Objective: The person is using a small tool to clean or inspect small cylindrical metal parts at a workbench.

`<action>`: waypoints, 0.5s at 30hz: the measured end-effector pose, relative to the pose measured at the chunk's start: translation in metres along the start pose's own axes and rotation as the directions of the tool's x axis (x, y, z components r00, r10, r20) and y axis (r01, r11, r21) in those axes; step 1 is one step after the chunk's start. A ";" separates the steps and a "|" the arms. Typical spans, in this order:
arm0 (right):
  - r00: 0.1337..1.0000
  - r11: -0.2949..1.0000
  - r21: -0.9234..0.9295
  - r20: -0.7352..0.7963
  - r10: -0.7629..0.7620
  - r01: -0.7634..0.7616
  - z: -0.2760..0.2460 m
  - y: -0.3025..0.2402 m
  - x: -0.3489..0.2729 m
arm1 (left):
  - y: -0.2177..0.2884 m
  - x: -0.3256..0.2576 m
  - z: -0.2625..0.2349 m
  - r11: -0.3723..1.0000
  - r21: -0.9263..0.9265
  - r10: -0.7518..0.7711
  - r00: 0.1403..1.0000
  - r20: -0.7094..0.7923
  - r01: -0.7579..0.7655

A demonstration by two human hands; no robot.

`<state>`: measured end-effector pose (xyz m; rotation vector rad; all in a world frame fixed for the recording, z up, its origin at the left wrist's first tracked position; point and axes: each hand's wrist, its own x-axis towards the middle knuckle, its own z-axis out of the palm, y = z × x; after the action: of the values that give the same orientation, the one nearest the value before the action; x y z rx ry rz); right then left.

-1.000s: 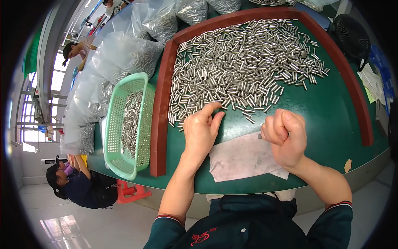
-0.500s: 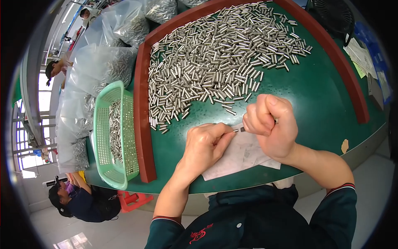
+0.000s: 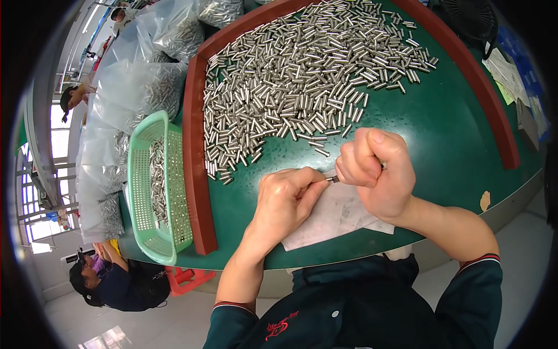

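My left hand (image 3: 282, 200) pinches a small metal pin between thumb and forefinger, its tip barely showing. My right hand (image 3: 381, 174) is closed in a fist around a slim tool with a dark tip (image 3: 335, 178); most of the tool is hidden in the fingers. The dark tip meets the pin's end, though I cannot tell whether it is inside or only against it. Below both hands lies a creased whitish sheet (image 3: 317, 227), smudged grey. Beyond them a large heap of short metal pins (image 3: 290, 87) spreads over the green tabletop (image 3: 430, 134).
A red-brown raised border (image 3: 199, 174) fences the heap. To its left are a green plastic basket (image 3: 136, 192) of pins and several clear bags (image 3: 131, 96) of metal pieces. A black fan (image 3: 468, 23) and papers (image 3: 503, 75) sit at far right. Another person (image 3: 119, 285) is at lower left.
The gap between the pin and the tool's dark tip has closed. My hands have come slightly nearer each other, and the whole view has shifted a little.
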<state>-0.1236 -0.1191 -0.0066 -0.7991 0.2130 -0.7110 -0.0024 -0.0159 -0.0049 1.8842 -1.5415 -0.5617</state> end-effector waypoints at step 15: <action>1.000 0.999 -0.032 0.016 -0.008 0.008 0.005 0.002 -0.006 | 0.002 0.002 0.002 0.999 -0.039 -0.009 1.000 -0.030 0.008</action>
<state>-0.1254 -0.1112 -0.0046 -0.8365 0.2070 -0.7101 -0.0046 -0.0187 -0.0049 1.8623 -1.4936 -0.5613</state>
